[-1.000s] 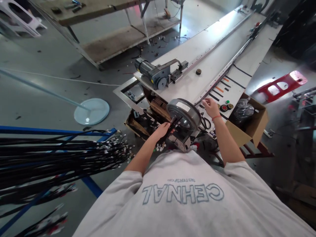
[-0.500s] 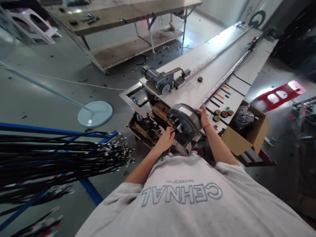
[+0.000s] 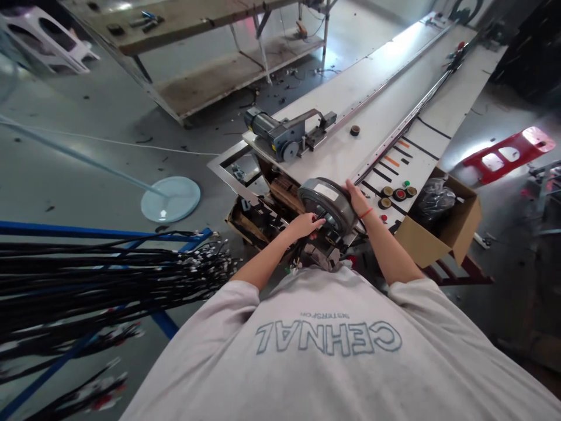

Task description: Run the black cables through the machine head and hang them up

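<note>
A round dark-grey machine head (image 3: 346, 202) with a white label (image 3: 326, 192) stands at the near end of the long white table (image 3: 333, 96). At its near side my left hand (image 3: 307, 225) is closed in a pinch on a black cable (image 3: 298, 248), which hangs down below the fingers. My right hand (image 3: 359, 202) is at the head's right rim, thumb pointing up. Its other fingers are curled and partly hidden, so what they grip does not show. Dark strands along a rail (image 3: 394, 137) end close to this hand.
A motor unit (image 3: 284, 134) and a tape roll (image 3: 355, 130) sit on the table. Tape rolls (image 3: 387, 192) and strips lie at right, near a cardboard box (image 3: 460, 225). Black cables (image 3: 131, 263) hang on a blue rack (image 3: 65, 230). A red stool (image 3: 508, 155) lies beyond.
My left hand has moved up and right, closer against the machine head's opening. My right hand stays at the rim, slightly shifted. The view has tilted a little downward.
</note>
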The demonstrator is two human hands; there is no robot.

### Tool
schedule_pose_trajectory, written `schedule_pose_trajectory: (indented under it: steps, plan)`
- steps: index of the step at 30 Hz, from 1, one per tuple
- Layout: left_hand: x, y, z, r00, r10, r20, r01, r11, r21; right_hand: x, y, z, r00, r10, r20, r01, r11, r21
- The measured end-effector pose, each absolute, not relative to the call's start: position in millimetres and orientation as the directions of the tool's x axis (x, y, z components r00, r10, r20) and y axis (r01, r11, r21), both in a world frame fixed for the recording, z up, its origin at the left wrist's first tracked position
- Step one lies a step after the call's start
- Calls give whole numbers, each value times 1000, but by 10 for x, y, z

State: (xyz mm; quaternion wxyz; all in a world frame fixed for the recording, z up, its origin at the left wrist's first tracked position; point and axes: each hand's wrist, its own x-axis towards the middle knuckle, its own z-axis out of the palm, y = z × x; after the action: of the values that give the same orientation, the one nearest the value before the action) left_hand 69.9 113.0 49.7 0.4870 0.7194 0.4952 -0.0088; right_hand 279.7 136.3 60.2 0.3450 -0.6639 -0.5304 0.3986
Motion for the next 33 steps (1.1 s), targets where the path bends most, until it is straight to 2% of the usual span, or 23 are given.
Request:
schedule_pose_trajectory:
  steps: [4, 7, 9, 11, 13, 15, 17, 19, 21, 22, 24, 27, 30, 31, 33]
  plan:
    - [671, 1082, 650, 456, 820, -345, 838, -265, 477, 2975, 809, 284, 360, 921, -146, 627, -355, -694]
    - [488, 1209, 820, 405, 870, -281, 876, -283, 390, 3116, 551, 122, 490, 859, -149, 726, -497, -475]
    - [337, 1344, 921, 388, 882, -267, 892, -286, 350, 3215, 475, 95, 545, 806, -229, 715, -590, -375]
    - [217, 1460, 965, 399, 874, -276, 897, -309, 317, 3307, 401, 144, 515, 767, -382, 644, -641, -418]
    - [147, 1526, 941, 406, 867, -288, 898, -320, 301, 3343, 269, 266, 401, 782, -476, 549, -622, -558]
    - [109, 1545, 873, 403, 866, -297, 899, -314, 305, 3256, 85, 430, 177, 869, -463, 390, -494, -778]
    - [83, 1539, 805, 402, 867, -295, 893, -299, 337, 3008, -62, 575, -158, 911, -381, 115, -366, -923]
    - [59, 1528, 772, 408, 869, -280, 876, -285, 389, 2631, -67, 636, -505, 797, -332, -118, -444, -888]
    - [44, 1514, 783, 406, 879, -251, 858, -271, 436, 2215, 97, 591, -724, 598, -343, -158, -628, -762]
    - [41, 1507, 800, 403, 884, -238, 851, -266, 452, 2028, 217, 545, -764, 533, -365, -141, -689, -710]
    - [46, 1491, 836, 393, 893, -220, 846, -258, 468, 1756, 435, 464, -725, 522, -450, -108, -731, -674]
    - [69, 1492, 842, 399, 889, -225, 832, -248, 496, 1694, 446, 497, -593, 595, -543, -33, -692, -721]
    - [75, 1540, 767, 437, 844, -309, 801, -210, 561, 2016, 92, 658, -526, 715, -461, 51, -514, -856]
    - [66, 1561, 731, 453, 816, -360, 793, -184, 580, 2177, -19, 695, -436, 796, -420, 69, -436, -897]
    - [28, 1596, 660, 442, 771, -458, 769, -64, 636, 2536, -109, 700, -104, 912, -397, 129, -383, -915]
